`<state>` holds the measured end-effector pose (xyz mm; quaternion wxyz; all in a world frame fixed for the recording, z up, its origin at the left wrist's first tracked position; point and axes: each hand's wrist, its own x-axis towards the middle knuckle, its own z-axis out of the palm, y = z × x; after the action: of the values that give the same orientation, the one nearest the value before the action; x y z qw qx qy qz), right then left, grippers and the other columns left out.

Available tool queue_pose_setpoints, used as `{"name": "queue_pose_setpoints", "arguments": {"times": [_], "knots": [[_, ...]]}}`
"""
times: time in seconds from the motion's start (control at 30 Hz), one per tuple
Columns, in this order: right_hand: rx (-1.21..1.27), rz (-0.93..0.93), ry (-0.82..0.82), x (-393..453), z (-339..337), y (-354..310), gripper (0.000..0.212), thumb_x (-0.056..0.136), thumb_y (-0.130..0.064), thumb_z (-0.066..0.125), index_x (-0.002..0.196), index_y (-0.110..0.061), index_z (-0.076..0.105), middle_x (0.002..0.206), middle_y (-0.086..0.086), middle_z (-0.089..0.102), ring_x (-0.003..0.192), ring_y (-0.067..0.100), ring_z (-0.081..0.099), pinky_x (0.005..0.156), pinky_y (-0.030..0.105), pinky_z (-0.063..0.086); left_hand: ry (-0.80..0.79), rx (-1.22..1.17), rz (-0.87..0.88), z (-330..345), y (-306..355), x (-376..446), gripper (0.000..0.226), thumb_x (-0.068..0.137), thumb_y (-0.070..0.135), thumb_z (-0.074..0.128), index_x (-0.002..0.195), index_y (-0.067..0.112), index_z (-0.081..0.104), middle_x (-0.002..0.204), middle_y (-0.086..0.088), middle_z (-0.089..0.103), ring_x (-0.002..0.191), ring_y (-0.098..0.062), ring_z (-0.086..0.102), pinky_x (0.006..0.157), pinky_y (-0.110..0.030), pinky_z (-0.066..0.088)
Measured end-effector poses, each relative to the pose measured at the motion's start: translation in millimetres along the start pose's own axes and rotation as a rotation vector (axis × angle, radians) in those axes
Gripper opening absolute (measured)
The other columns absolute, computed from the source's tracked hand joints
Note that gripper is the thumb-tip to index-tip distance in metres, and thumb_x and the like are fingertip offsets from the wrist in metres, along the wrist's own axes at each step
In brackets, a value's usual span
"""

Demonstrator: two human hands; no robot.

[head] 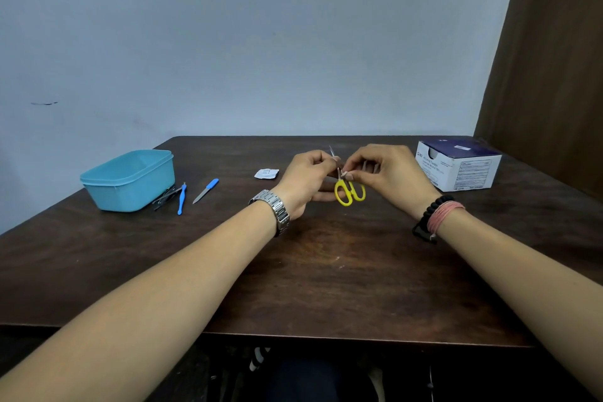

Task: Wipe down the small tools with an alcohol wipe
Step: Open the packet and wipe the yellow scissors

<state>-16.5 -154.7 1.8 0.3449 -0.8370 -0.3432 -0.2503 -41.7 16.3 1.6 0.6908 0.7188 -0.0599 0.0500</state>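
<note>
Yellow scissors are above the middle of the table, held up between my two hands. My left hand grips them near the blades, fingers curled, and the blade tips point up toward 12 o'clock. My right hand pinches a small wipe against the blades, just above the handles. The wipe is mostly hidden by my fingertips.

At 9 o'clock from the scissors lies a torn wrapper, flat on the table. Farther at 9 o'clock are a nail file with blue handle, a thin blue tool and some dark metal tools, which touch a blue tub. At 3 o'clock stands a box, well apart from my right hand.
</note>
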Motion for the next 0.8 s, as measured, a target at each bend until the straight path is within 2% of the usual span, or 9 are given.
{"name": "queue_pose_setpoints", "arguments": {"times": [0.1, 0.27, 0.37, 0.47, 0.57, 0.63, 0.73, 0.8], "knots": [[0.008, 0.045, 0.022, 0.5, -2.3, 1.8, 0.007, 0.076, -0.017, 0.078, 0.079, -0.022, 0.074, 0.074, -0.005, 0.069, 0.07, 0.014, 0.059, 0.063, 0.026, 0.046, 0.038, -0.047, 0.001, -4.3, 3.8, -0.4, 0.015, 0.097, 0.019, 0.055, 0.087, 0.008, 0.056, 0.091, -0.016, 0.067, 0.058, -0.023, 0.07, 0.052, -0.027, 0.055], [0.043, 0.042, -0.074, -1.8, -2.4, -0.7, 0.008, 0.074, -0.015, 0.081, 0.077, -0.018, 0.073, 0.072, -0.002, 0.069, 0.064, 0.014, 0.056, 0.059, 0.018, 0.041, 0.127, -0.076, 0.017, -8.5, 4.2, 2.4, 0.014, 0.097, 0.02, 0.056, 0.094, 0.007, 0.054, 0.107, -0.025, 0.068, 0.064, -0.021, 0.073, 0.052, -0.026, 0.054], [0.069, 0.002, -0.096, -2.2, -1.9, -6.2, 0.008, 0.075, -0.014, 0.08, 0.078, -0.017, 0.073, 0.072, -0.004, 0.068, 0.064, 0.012, 0.056, 0.059, 0.013, 0.04, 0.088, -0.071, 0.016, -7.2, 3.1, 1.9, 0.014, 0.097, 0.019, 0.056, 0.096, 0.005, 0.057, 0.098, -0.021, 0.067, 0.063, -0.022, 0.071, 0.054, -0.028, 0.055], [0.066, -0.013, -0.058, -1.9, -0.9, -7.8, 0.007, 0.077, -0.012, 0.078, 0.078, -0.017, 0.073, 0.073, -0.003, 0.069, 0.066, 0.013, 0.059, 0.06, 0.017, 0.044, 0.02, -0.036, 0.032, -1.8, 1.0, 0.1, 0.014, 0.097, 0.019, 0.056, 0.089, 0.008, 0.058, 0.087, -0.012, 0.062, 0.062, -0.026, 0.07, 0.058, -0.032, 0.057], [0.055, 0.029, 0.025, -0.7, -2.5, -3.0, 0.007, 0.077, -0.013, 0.077, 0.078, -0.019, 0.073, 0.073, -0.002, 0.069, 0.067, 0.017, 0.058, 0.062, 0.025, 0.045, -0.001, -0.05, 0.044, 0.7, 1.3, -1.0, 0.01, 0.096, 0.018, 0.058, 0.088, 0.011, 0.059, 0.088, -0.01, 0.065, 0.069, -0.028, 0.071, 0.059, -0.033, 0.058], [0.047, 0.059, 0.043, -0.4, -4.8, 0.6, 0.008, 0.076, -0.014, 0.078, 0.077, -0.02, 0.073, 0.07, -0.003, 0.068, 0.065, 0.013, 0.056, 0.061, 0.023, 0.045, 0.01, -0.098, 0.056, -0.7, 3.4, -1.2, 0.006, 0.095, 0.016, 0.058, 0.092, 0.011, 0.06, 0.09, -0.011, 0.067, 0.072, -0.028, 0.072, 0.059, -0.034, 0.058], [0.028, 0.085, -0.005, -1.0, -5.0, 1.3, 0.009, 0.075, -0.015, 0.079, 0.076, -0.021, 0.073, 0.067, -0.006, 0.067, 0.061, 0.007, 0.053, 0.059, 0.016, 0.042, 0.061, -0.16, 0.064, -4.5, 7.6, -1.5, 0.008, 0.096, 0.014, 0.057, 0.1, 0.007, 0.057, 0.093, -0.011, 0.067, 0.065, -0.021, 0.072, 0.054, -0.029, 0.056], [0.03, 0.073, -0.036, -1.4, -4.1, -1.4, 0.008, 0.076, -0.014, 0.079, 0.076, -0.02, 0.073, 0.067, -0.006, 0.067, 0.061, 0.008, 0.054, 0.059, 0.016, 0.041, 0.076, -0.175, 0.073, -6.2, 8.6, -1.4, 0.009, 0.096, 0.015, 0.058, 0.101, 0.007, 0.055, 0.094, -0.01, 0.067, 0.063, -0.02, 0.072, 0.053, -0.029, 0.056]]}}
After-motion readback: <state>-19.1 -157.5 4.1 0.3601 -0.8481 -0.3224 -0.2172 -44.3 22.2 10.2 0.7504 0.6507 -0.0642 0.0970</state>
